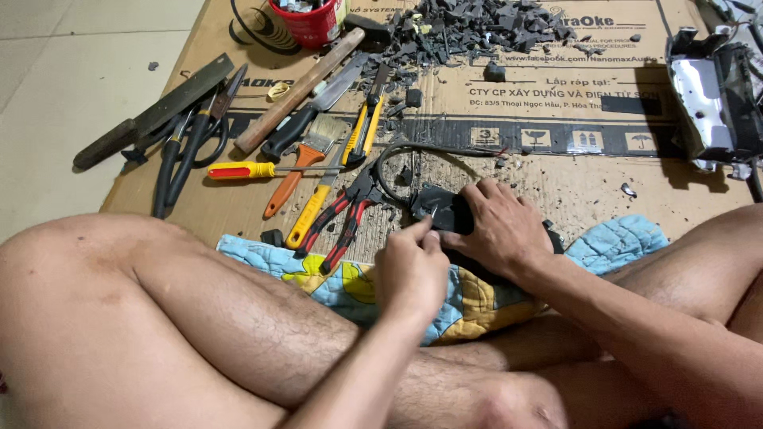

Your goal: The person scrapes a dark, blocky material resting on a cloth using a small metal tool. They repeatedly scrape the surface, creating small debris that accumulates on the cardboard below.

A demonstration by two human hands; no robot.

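Observation:
My right hand (499,226) lies over a black plastic block (442,208) resting on a patchwork cloth (620,238), and grips it. A black cable (397,152) loops out from the block's far side. My left hand (410,268) is closed, its fingertips pinching at the block's near left edge; what it pinches is hidden. Red-handled pliers (343,218) lie just left of the hands on flattened cardboard (556,171).
Tools lie in a row at left: a yellow-and-red screwdriver (250,169), a paintbrush (306,159), a hammer (298,89), shears (187,147), a file (151,111). A red cup (310,24) and dark plastic fragments (469,28) sit at the back. A dismantled metal device (715,95) is at right.

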